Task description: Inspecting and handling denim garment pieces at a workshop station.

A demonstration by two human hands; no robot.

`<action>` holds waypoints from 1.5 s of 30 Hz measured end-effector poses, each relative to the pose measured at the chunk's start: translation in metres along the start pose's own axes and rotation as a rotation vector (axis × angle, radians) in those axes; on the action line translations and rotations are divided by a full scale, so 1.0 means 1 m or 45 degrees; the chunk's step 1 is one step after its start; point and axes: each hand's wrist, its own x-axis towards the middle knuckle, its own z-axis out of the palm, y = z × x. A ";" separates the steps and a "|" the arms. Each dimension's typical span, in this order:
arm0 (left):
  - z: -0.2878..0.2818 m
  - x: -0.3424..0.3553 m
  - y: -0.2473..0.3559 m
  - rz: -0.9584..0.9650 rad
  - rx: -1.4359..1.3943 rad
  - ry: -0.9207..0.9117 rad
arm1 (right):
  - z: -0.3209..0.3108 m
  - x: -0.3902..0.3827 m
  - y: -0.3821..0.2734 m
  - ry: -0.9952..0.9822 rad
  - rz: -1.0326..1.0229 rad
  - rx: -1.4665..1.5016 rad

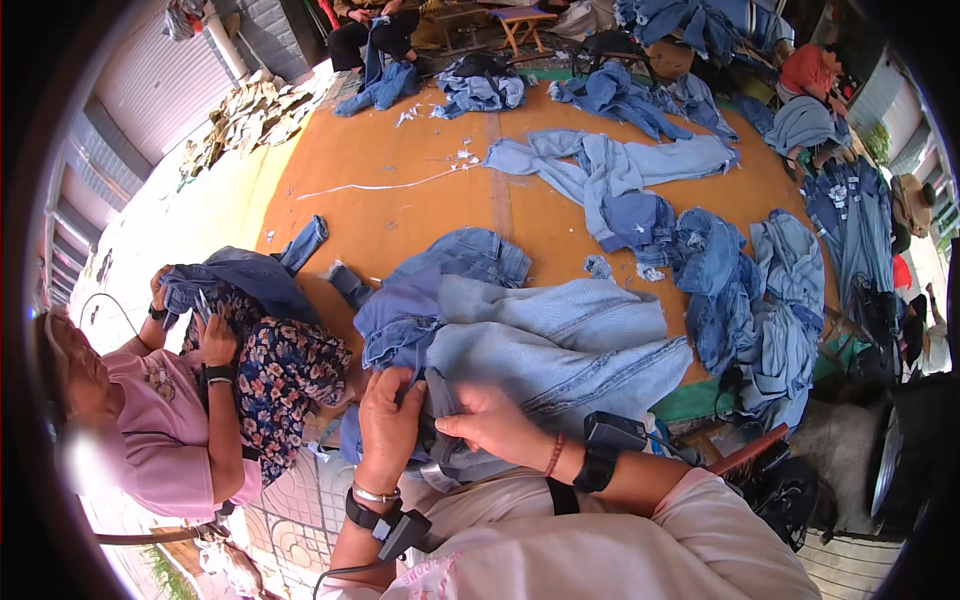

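Light blue jeans [550,340] stretch from my lap onto the orange surface, with their waist end close to me. My left hand [388,415] is closed, its thumb and fingers pinching the bunched denim near the waist. Opposite it, my right hand [488,422] pinches the edge of a dark grey cloth part [441,395] of the jeans. Motion smears the back of that hand, and whether a small tool sits in its fingers I cannot tell. Darker blue jeans [470,255] lie just beyond, partly covered.
At my left a co-worker in a pink top [165,430] handles dark blue jeans [240,275], with a small metal tool in one hand. More jeans are heaped at right [745,290] and across the far side [620,95]. Thread scraps [465,158] dot the orange sheet [400,200].
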 end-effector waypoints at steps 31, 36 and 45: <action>-0.024 -0.011 -0.030 -0.710 -1.775 -0.304 | -0.013 0.029 -0.044 0.188 -0.252 -0.267; -0.021 -0.021 -0.025 -0.480 -0.949 -0.136 | -0.023 0.058 -0.040 0.299 -0.251 -0.334; -0.009 -0.026 -0.089 -0.493 -0.294 0.053 | -0.030 0.025 -0.012 0.230 -0.025 -0.218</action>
